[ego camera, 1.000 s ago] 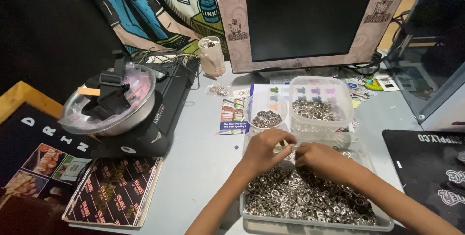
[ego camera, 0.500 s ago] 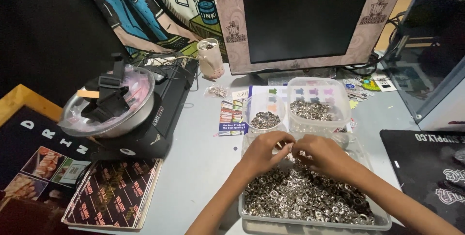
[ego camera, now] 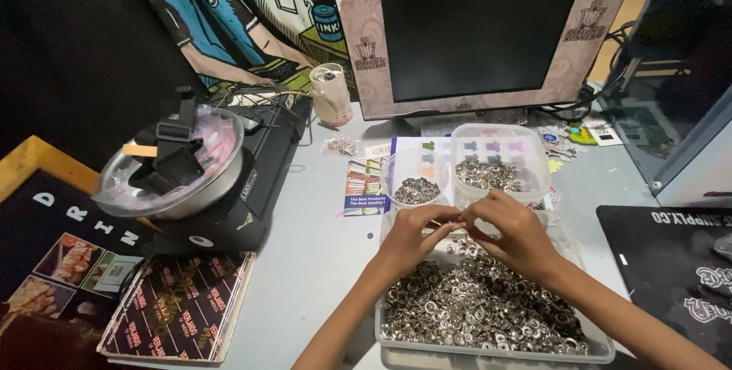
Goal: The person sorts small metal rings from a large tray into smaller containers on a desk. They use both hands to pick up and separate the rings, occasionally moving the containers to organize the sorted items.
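Now your hands sit a little higher over the tray (ego camera: 396,338) than a second ago, fingertips drawn together above the heap of rings (ego camera: 480,313). Your left hand (ego camera: 412,237) and right hand (ego camera: 515,234) meet at the fingertips, pinched on something small between them; whether it is one ring or two, you cannot tell from here. Otherwise little has moved: the small bowl (ego camera: 415,189) and the tub (ego camera: 492,173) just beyond your hands each hold rings as before, so you look mid-way through working one piece, with the heap hardly touched.
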